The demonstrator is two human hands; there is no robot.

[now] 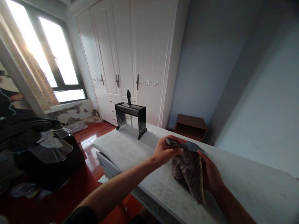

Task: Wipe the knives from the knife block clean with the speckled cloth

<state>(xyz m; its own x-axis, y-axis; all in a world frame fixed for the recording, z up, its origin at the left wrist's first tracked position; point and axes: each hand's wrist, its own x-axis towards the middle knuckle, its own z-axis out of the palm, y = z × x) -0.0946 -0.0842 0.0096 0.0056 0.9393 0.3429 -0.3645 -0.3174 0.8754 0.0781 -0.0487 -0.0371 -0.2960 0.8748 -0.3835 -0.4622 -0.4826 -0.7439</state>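
My left hand point(163, 151) is closed around the dark handle of a kitchen knife point(192, 146). The wide grey blade points to the right, above the mattress. In my right hand point(211, 174) is a brown, speckled, fuzzy cloth point(190, 177), folded and hanging below the blade. The right fingertips are at the blade's lower edge near its tip; some fingers are hidden behind the cloth. Farther off stands a black knife block point(130, 109) with clear sides, and one black knife handle point(129, 97) sticks up from its top.
Both hands are over a pale mattress point(233, 183). A brown open-fronted nightstand point(190, 121) is behind it, beside a white wardrobe point(144, 62). Dark clothes point(30, 133) are heaped at the left, near a person's arm point(17, 97). The floor point(102, 132) is red and glossy.
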